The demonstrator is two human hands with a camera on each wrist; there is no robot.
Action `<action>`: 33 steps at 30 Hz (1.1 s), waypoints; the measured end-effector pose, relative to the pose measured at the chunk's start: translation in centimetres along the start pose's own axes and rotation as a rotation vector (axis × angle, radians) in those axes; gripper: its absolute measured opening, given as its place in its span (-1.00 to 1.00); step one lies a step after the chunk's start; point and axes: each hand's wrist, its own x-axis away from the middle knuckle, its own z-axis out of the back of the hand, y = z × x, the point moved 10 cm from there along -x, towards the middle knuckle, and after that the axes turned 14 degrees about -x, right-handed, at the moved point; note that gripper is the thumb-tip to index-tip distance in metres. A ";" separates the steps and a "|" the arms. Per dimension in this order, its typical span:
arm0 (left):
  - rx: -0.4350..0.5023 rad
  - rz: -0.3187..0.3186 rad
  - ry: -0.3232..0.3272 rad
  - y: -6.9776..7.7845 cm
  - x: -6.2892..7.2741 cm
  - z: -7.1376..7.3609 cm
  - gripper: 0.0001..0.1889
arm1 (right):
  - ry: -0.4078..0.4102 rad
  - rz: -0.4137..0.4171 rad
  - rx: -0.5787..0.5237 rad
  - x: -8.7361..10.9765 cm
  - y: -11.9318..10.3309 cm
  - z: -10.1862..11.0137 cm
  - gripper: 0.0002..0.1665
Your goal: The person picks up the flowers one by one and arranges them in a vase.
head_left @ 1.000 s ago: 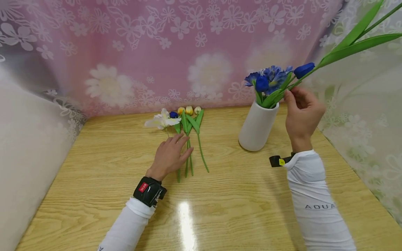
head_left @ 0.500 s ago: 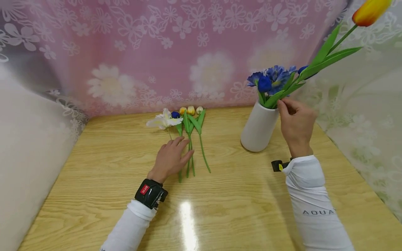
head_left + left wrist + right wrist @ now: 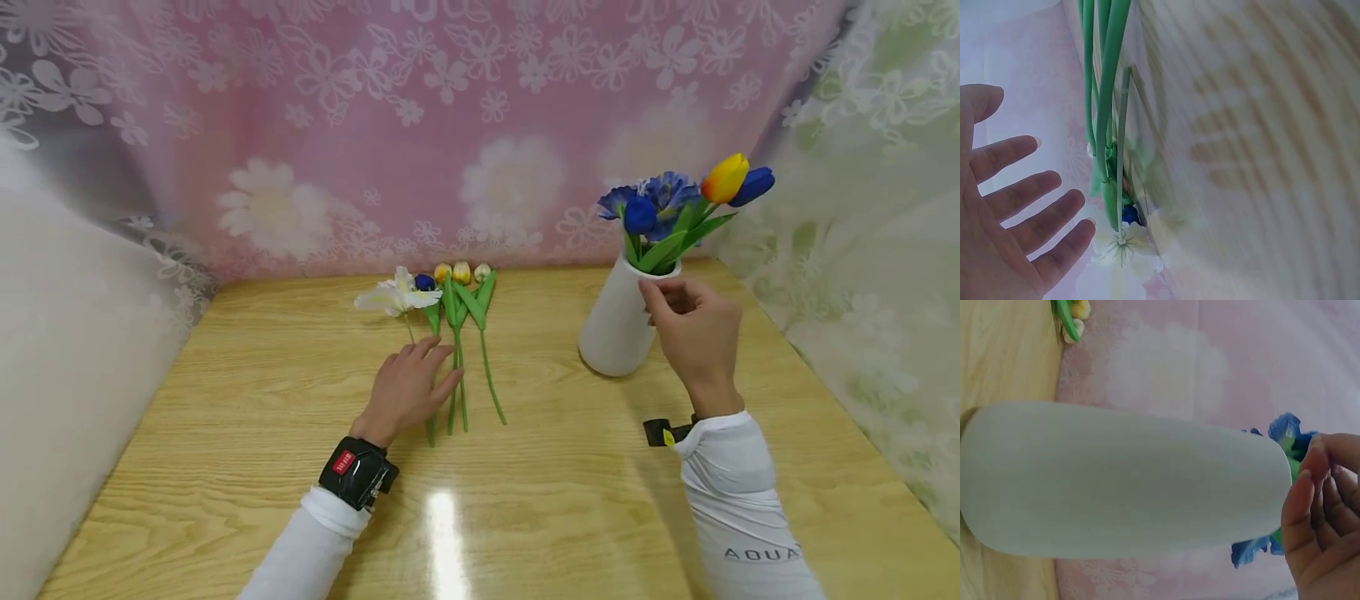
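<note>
In the head view, my right hand [image 3: 693, 333] is beside the rim of a tapered white vase [image 3: 611, 329], its fingers loosely curled with no stem between them. Inside the vase stand a yellow-orange tulip [image 3: 725, 177], a blue tulip [image 3: 752, 186], another blue tulip [image 3: 640, 215] and a ruffled blue flower [image 3: 671, 196]. Fingers spread, my left hand [image 3: 408, 385] hovers over the stems of the flowers lying on the table. These include a white flower [image 3: 399, 293], a blue tulip bud [image 3: 424, 282] and several pale yellow and white tulips [image 3: 461, 272]. The left wrist view shows nothing in that palm.
A light wooden table [image 3: 555, 500] reaches back to a pink floral curtain [image 3: 420, 150]. Pale flowered cloth [image 3: 877, 292] hangs along the right side, and a plain pale surface [image 3: 82, 333] borders the left.
The yellow-orange tulip has gone down into the vase and my right hand has let go of its stem, moving down to the rim. My left hand has hardly moved.
</note>
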 end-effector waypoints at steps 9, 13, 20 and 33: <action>-0.001 0.019 -0.009 -0.9 1.3 -0.1 -0.51 | -0.192 0.098 -0.106 3.3 0.2 -5.1 -0.86; -0.002 0.023 0.001 -1.2 1.8 0.0 -0.51 | -0.346 0.056 -0.112 5.2 1.3 -8.5 -0.89; -0.005 0.034 0.034 -1.7 2.3 0.5 -0.51 | -0.639 -0.171 -0.006 8.4 4.4 -14.5 -0.81; -0.016 0.052 0.049 -2.4 2.9 1.2 -0.53 | -0.756 -0.324 0.073 10.4 6.5 -20.7 -0.83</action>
